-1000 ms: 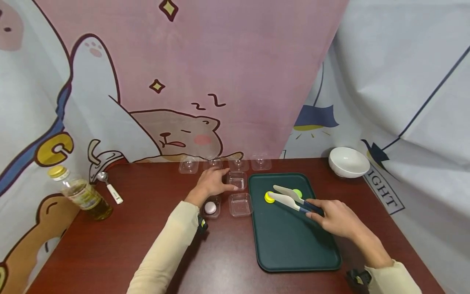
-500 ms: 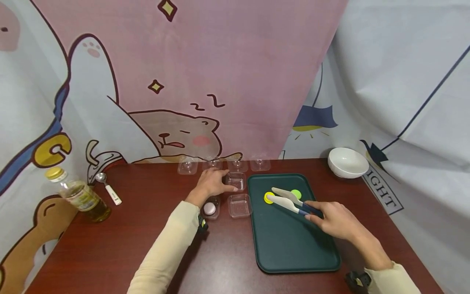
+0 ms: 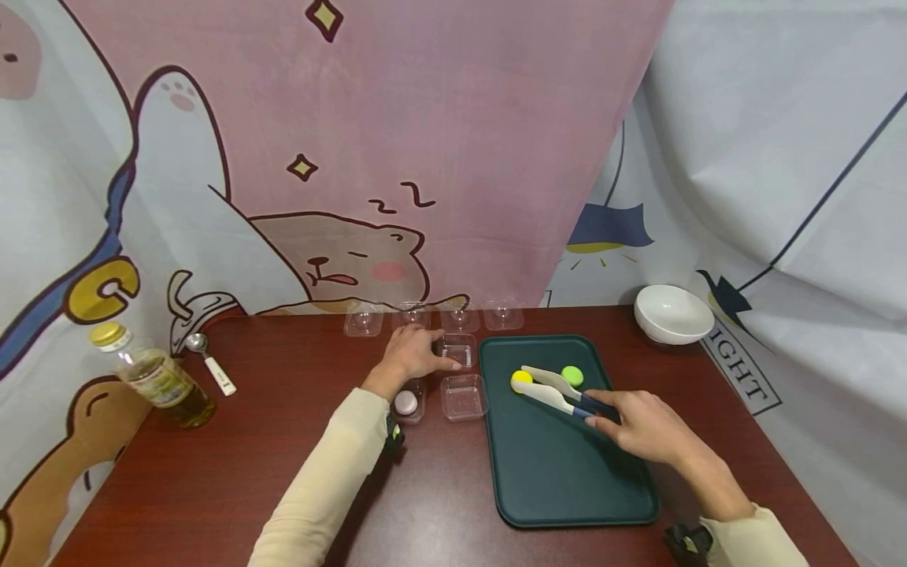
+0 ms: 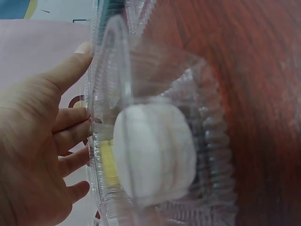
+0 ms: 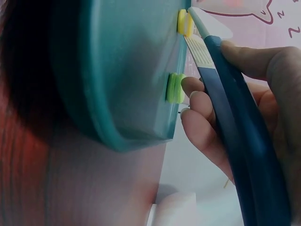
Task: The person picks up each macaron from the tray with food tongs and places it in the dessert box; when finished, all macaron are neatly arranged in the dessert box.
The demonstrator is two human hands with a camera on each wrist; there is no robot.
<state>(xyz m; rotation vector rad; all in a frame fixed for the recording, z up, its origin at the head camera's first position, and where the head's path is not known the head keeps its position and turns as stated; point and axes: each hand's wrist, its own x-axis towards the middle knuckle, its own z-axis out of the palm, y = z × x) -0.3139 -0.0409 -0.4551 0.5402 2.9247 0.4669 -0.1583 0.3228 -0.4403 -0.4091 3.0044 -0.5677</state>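
Note:
My right hand point(image 3: 648, 425) grips tongs point(image 5: 235, 108) with dark blue handles and pale blades. The blade tips lie on either side of a yellow macaron point(image 3: 521, 380) on the dark green tray point(image 3: 567, 465). Just right of the blades sits a green macaron point(image 3: 572, 376). My left hand point(image 3: 411, 354) rests with fingers spread at the clear plastic boxes, its thumb by the rear right box point(image 3: 459, 351). Below the wrist, a front left box holds a white macaron point(image 4: 155, 153). Something yellow point(image 4: 109, 162) shows behind it in the left wrist view. The front right box point(image 3: 464, 398) is bare.
Several clear domed lids point(image 3: 364, 319) line the table's back edge. A white bowl point(image 3: 673, 313) stands at the back right. An oil bottle point(image 3: 159, 378) and a scoop point(image 3: 212, 366) with a white handle are on the left.
The tongs have shifted slightly left, and their blades have come closer together about the yellow macaron. The green macaron is less covered. My left hand has hardly moved.

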